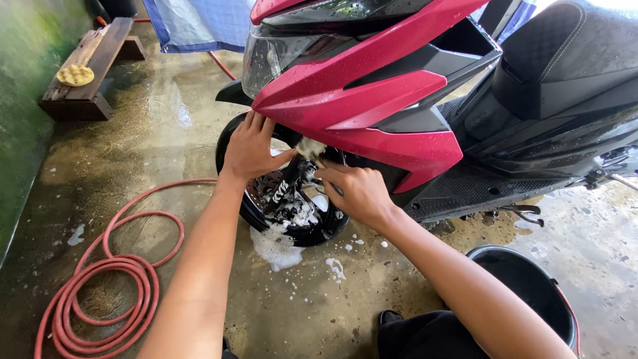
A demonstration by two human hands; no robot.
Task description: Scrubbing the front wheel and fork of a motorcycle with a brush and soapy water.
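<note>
Black cloth (425,336) of the person's clothes is seen at the bottom, and a dark bucket (531,292) is set on the wet concrete floor (166,126) at the right. Red hose (106,279) is coiled on the floor at the left. White foam (276,249) is spilled under the front wheel (292,213). The right hand (355,193) is closed around a soapy sponge (310,149), which is pressed against the wheel's inner parts, just under the red panel (372,100) of the scooter. The left hand (252,149) is laid open on top of the black tyre, fingers spread, nothing gripped. Suds are stuck all over the wheel. Farther back, a wooden bench (90,70) is placed by the green wall (26,86), and a yellow sponge (75,74) is left on it. A blue sheet (199,23) is hung behind.
</note>
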